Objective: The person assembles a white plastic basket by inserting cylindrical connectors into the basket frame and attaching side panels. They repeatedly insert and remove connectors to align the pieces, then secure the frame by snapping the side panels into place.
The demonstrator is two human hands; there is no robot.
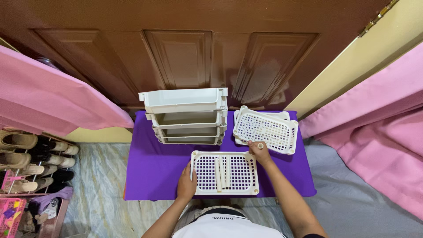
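— How far along does this look to you?

— Early, I'd judge. One white lattice tray (225, 172) lies flat on the purple worktop (154, 167), with three white posts (223, 172) resting loose across its middle, none standing in a corner.

— And the hands?

— The left hand (186, 184) lies open against the tray's left edge, steadying it. The right hand (260, 152) pinches something small and pale at the far right corner; I cannot tell what.

— What's left?

— More lattice trays (265, 130) are stacked at the right, and solid white bins (187, 115) are piled behind.
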